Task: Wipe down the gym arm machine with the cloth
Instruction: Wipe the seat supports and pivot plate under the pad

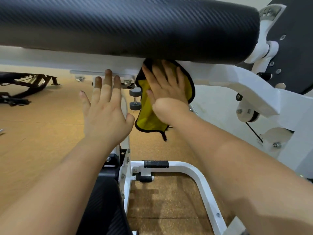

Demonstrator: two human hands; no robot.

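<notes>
Pressing yellow cloth (149,116) to white frame (220,77) with flat right hand (167,89), left hand (105,112) spread open

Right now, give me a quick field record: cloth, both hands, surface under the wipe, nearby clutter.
cloth: yellow, black-edged, flat on white frame beam, lower end hanging
right hand: fingers straight, pressing cloth
left hand: open, fingertips at beam, no cloth
pad: black, directly above both hands
floor: dumbbell behind cloth
</notes>
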